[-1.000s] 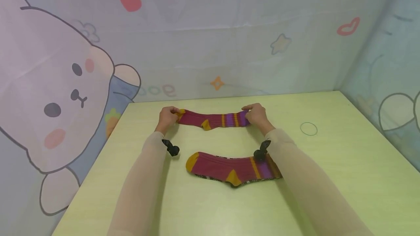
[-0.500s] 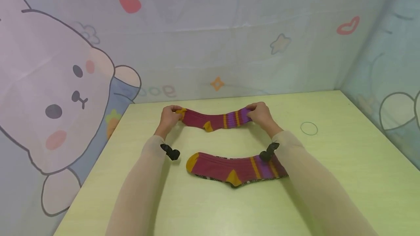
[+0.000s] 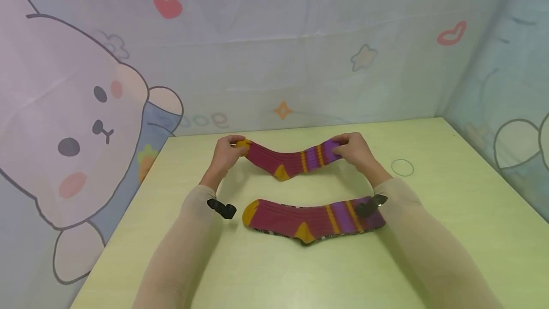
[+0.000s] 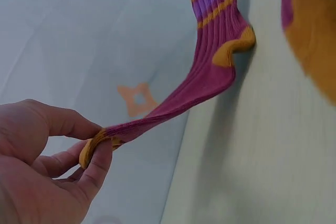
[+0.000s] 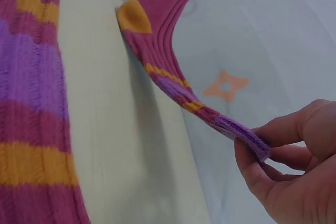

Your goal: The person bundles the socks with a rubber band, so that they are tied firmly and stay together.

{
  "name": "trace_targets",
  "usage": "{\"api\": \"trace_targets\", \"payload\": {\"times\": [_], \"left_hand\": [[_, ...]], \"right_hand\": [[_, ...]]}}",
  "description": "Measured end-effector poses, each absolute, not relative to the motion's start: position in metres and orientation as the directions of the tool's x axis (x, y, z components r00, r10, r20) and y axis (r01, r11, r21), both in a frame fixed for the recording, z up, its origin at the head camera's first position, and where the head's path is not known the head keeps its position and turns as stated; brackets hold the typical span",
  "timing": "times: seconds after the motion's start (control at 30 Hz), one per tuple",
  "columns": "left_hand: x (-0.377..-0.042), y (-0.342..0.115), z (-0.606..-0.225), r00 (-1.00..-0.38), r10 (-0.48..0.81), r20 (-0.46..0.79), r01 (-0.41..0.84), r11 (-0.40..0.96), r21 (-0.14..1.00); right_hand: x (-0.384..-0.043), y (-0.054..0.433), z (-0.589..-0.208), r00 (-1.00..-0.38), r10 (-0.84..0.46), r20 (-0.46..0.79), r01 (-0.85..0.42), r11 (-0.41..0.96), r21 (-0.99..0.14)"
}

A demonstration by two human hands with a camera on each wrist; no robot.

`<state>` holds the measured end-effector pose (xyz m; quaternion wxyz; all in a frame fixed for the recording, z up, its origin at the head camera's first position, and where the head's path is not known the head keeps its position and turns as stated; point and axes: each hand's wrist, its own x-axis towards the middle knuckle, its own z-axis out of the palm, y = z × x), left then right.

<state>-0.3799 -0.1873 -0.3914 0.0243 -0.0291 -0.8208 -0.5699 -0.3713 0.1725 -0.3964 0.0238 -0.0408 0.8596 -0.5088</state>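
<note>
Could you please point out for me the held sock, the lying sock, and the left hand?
Held sock [image 5: 157, 51]: right wrist view, maroon part beside the yellow heel.
Lying sock [image 3: 315, 216]: head view, maroon middle.
Left hand [image 3: 224, 152]: head view, back of the hand.

left arm [image 3: 177, 247] stretched far | left grip [image 3: 225, 154] pinching, thumb to fingers | right arm [image 3: 435, 244] stretched far | right grip [image 3: 355, 149] pinching likewise | both well apart

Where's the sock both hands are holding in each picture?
Head: the held sock is near the centre, above the other sock.
Left wrist: from the top, right of centre, down to the left hand, lower left.
Right wrist: from the top middle down to the right hand, lower right.
Shared landmark: the orange star.
</note>
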Motion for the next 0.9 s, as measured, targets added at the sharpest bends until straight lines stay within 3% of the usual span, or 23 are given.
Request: {"api": "trace_targets", "payload": {"times": [0.6,0.9], "left_hand": [[-0.336,-0.167,-0.377,-0.992,0.051,0.118,0.128,0.366,0.922],[-0.314,-0.162,-0.371,-0.989,0.107,0.105,0.138,0.362,0.922]], "right_hand": [[-0.332,0.211,-0.387,-0.989,-0.138,0.055,-0.121,0.538,-0.834],[-0.305,0.226,-0.377,-0.975,-0.219,0.043,-0.165,0.577,-0.800]]}}
